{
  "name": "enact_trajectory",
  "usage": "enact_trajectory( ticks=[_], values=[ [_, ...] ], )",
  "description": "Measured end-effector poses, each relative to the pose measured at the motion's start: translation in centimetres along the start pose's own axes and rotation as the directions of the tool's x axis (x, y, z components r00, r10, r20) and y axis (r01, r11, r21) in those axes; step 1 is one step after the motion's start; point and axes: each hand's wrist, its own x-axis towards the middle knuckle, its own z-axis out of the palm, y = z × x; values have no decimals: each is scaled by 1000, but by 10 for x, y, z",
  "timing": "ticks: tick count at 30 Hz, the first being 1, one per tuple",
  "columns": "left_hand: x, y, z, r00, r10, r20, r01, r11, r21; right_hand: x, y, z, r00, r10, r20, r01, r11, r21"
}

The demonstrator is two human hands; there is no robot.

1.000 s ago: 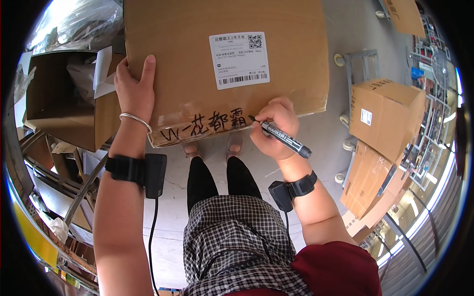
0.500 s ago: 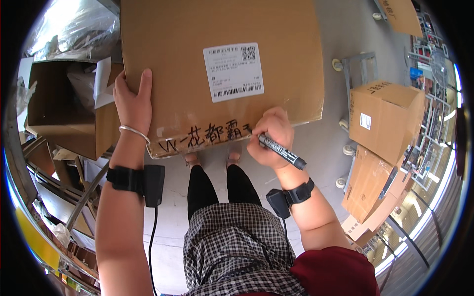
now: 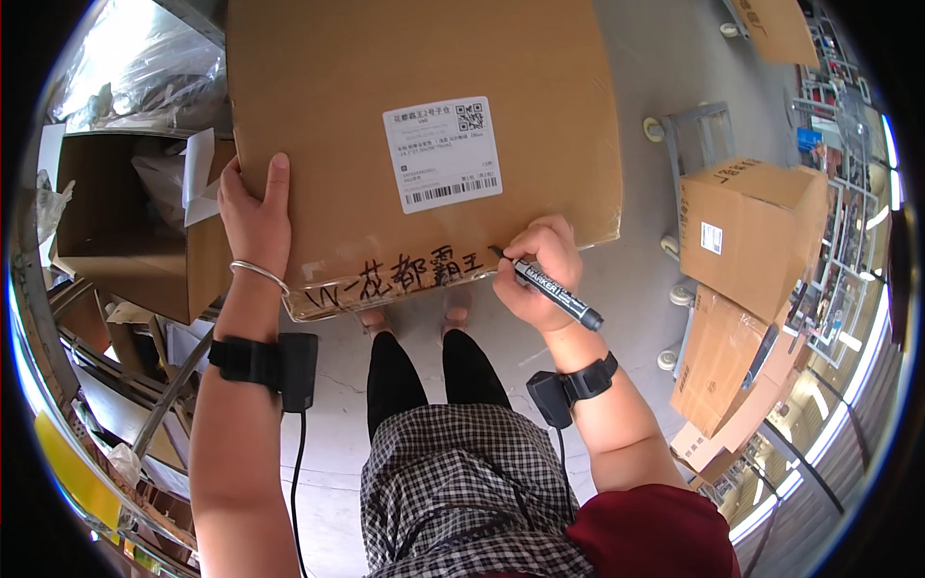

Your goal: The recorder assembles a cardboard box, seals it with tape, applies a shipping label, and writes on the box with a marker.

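A large brown cardboard box [image 3: 318,58] fills the upper middle of the view, with a white printed label [image 3: 445,154] on its face. Black handwriting runs along the taped lower edge of that face. At the box's left side my left hand [image 3: 255,207] grips the edge, thumb on the face and fingers partly hidden round the side. My right hand [image 3: 540,265] is closed round a black marker pen [image 3: 559,297]. The pen's dark tip points left, at the box's lower edge, just right of the last written character; whether it touches is hard to tell.
On the left stands an open carton [image 3: 120,202] below a clear plastic-wrapped bundle [image 3: 145,58]. Over on the right, stacked cartons [image 3: 742,217] rest beside a grey wheeled trolley [image 3: 708,130]. A black device [image 3: 301,371] with a cable is strapped to my left forearm.
The box has shifted slightly left and down in view, my left hand with it. The last character shows more strokes, and the marker has moved a little right of it.
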Motion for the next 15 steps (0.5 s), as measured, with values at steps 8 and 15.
enact_trajectory(
  ticks=[8,15],
  values=[
    [2,-4,1,1000,-7,6,7,998,-60,-4,5,-7,1000,-22,-1,22,1000,16],
    [3,-2,-2,999,-28,21,29,999,-39,0,9,-10,998,34,-50,-34,999,-11]
  ],
)
